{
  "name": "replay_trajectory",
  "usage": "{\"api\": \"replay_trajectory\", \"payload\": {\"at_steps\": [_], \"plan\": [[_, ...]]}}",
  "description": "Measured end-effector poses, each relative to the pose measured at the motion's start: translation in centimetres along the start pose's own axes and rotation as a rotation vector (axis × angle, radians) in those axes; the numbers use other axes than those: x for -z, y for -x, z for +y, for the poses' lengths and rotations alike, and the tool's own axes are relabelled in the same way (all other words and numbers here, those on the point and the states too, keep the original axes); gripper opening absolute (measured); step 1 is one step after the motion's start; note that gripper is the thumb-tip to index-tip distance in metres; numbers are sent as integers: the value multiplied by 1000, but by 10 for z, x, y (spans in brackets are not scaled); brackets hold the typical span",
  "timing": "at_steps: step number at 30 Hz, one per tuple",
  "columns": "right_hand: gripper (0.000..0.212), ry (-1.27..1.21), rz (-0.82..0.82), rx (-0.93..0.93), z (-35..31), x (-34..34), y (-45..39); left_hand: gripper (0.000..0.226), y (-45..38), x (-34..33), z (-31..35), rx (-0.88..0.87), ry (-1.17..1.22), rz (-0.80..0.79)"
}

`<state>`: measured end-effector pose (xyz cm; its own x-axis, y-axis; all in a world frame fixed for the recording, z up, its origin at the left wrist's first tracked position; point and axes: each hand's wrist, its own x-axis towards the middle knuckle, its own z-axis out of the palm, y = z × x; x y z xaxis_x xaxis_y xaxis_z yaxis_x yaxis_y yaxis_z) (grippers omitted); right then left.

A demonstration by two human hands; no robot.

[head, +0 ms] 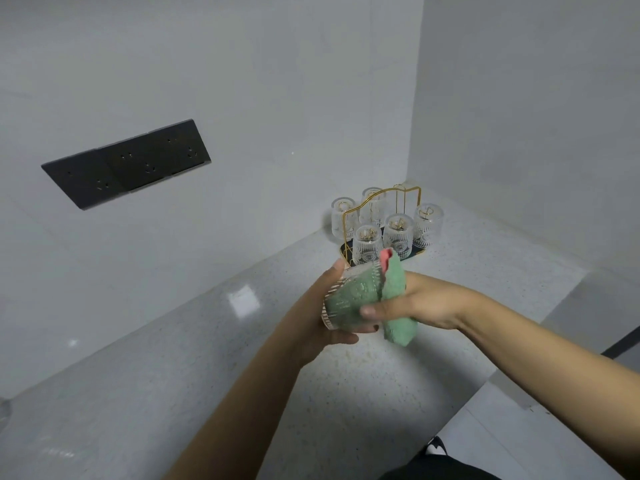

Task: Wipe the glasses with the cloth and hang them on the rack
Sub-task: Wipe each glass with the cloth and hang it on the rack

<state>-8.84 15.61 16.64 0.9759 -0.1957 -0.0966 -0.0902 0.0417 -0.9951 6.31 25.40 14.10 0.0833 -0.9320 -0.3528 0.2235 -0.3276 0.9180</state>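
My left hand [322, 306] grips a ribbed clear glass [349, 299] held on its side above the counter. A green cloth [394, 292] with a pink corner is stuffed partly into the glass, and my right hand [415, 303] holds the cloth at the glass's mouth, thumb on the glass. Behind them a gold wire rack [381, 202] on a dark tray [420, 252] stands in the corner, with several ribbed glasses [398, 237] hung upside down on it.
The speckled grey counter [207, 358] runs along the left wall and ends in the corner. A black socket panel [128, 164] is set into the left wall. The counter's front edge drops to a tiled floor [502, 438] at lower right.
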Motion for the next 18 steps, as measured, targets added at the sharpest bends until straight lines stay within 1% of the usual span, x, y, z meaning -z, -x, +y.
{"api": "replay_trajectory", "payload": {"at_steps": [1, 2, 3, 4, 5, 6, 7, 8, 10, 11, 12, 13, 14, 15, 17, 18], "plan": [[23, -116, 73, -12, 1, 5, -2, 64, -1, -2, -3, -75, -15, 36], [30, -289, 123, -38, 4, 12, -3, 65, -1, -5, -6, -181, -58, 99], [39, -450, 131, -60, 6, 17, -5, 63, -1, -6, -12, -316, -140, 177], [49, -550, 114, -72, 7, 19, -7, 60, -3, -7, -19, -449, -227, 240], [54, -585, 86, -67, 8, 18, -8, 57, -4, -10, -24, -546, -267, 272], [56, -578, 53, -55, 8, 16, -9, 54, -6, -11, -27, -584, -247, 291], [55, -555, 29, -44, 9, 14, -10, 55, -7, -13, -25, -571, -187, 298], [53, -512, 19, -36, 9, 11, -10, 58, -7, -14, -21, -514, -126, 288], [46, -325, 12, -21, 5, 6, -6, 64, -5, -11, -8, -305, -78, 209], [41, -202, 1, -18, 3, 4, -4, 62, -3, -9, -5, -195, -72, 149], [35, -104, -3, -35, 1, 3, -4, 61, -2, -7, -4, -110, -51, 94], [33, -46, 23, -66, 0, 4, -5, 62, -1, -7, -6, -75, -25, 67], [34, -30, 63, -89, -1, 5, -6, 63, -1, -7, -9, -79, 1, 73], [38, -80, 104, -101, -1, 6, -8, 62, -1, -8, -13, -118, 6, 126], [44, -358, 161, -130, 2, 10, -11, 54, -4, -8, -24, -264, -62, 260], [42, -480, 167, -125, 4, 11, -11, 53, -5, -8, -28, -350, -117, 292]]}}
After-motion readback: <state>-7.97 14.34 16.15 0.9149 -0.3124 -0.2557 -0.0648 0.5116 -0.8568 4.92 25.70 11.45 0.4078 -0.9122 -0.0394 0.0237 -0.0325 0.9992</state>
